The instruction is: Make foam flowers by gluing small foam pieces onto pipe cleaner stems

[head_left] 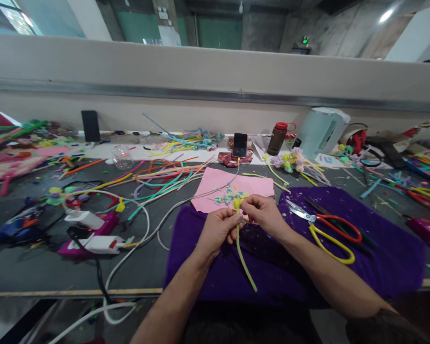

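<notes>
Between my hands is a pipe-cleaner flower (pixel 237 202) with a small yellow head and a pale green stem (pixel 244 263) that hangs down toward me. My left hand (pixel 220 227) pinches the stem just below the head. The fingers of my right hand (pixel 261 212) are closed at the right side of the yellow head; the exact spot they grip is partly hidden. Behind them a pink sheet (pixel 215 181) carries small cut bits of teal, white and yellow. Under my wrists lies a purple cloth (pixel 189 243).
Scissors (pixel 318 220) with red and yellow handles lie on the cloth at right. White chargers and cables (pixel 103 243) sit on the left. Loose pipe cleaners (pixel 165 179) spread behind. A phone (pixel 240 145), a bottle (pixel 277 138) and a kettle (pixel 324 131) stand along the back.
</notes>
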Demonstrator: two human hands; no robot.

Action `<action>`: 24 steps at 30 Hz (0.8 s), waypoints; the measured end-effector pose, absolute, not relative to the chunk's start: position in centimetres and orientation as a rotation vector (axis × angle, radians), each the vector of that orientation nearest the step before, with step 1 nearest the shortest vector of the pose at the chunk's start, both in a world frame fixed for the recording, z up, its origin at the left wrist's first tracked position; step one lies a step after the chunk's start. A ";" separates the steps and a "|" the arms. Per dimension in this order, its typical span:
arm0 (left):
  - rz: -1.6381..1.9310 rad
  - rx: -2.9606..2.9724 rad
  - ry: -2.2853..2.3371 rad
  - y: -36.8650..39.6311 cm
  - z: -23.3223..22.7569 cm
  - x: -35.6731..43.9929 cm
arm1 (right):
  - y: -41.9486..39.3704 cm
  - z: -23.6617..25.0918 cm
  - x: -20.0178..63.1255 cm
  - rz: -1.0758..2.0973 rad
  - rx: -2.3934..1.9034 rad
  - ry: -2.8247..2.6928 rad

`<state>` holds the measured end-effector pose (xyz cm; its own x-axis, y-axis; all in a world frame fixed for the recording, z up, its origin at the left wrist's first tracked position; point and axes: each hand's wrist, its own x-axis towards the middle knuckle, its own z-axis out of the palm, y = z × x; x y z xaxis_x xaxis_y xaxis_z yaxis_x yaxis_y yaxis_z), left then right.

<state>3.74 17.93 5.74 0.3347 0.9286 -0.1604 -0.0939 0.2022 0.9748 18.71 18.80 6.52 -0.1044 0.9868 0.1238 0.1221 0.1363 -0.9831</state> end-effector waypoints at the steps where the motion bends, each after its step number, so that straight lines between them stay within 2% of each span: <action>1: 0.893 1.114 0.955 18.0 5.8 3.7 | 18.8 6.5 18.7 1.122 -1.154 -1.430; 12: 0.882 0.988 0.834 18.4 5.8 3.2 | 18.5 7.2 19.0 1.056 -1.153 -1.454; 20: 0.887 0.979 0.839 18.5 5.7 3.0 | 17.9 7.4 18.8 0.777 -1.149 -1.671; 24: 0.905 0.955 0.838 18.6 5.6 3.0 | 18.0 7.7 19.0 0.901 -1.133 -1.693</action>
<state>3.03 18.58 5.58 0.3813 0.9056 -0.1856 -0.2548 0.2960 0.9206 19.00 17.96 7.67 -0.1936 0.9429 0.2711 0.3020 0.3202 -0.8979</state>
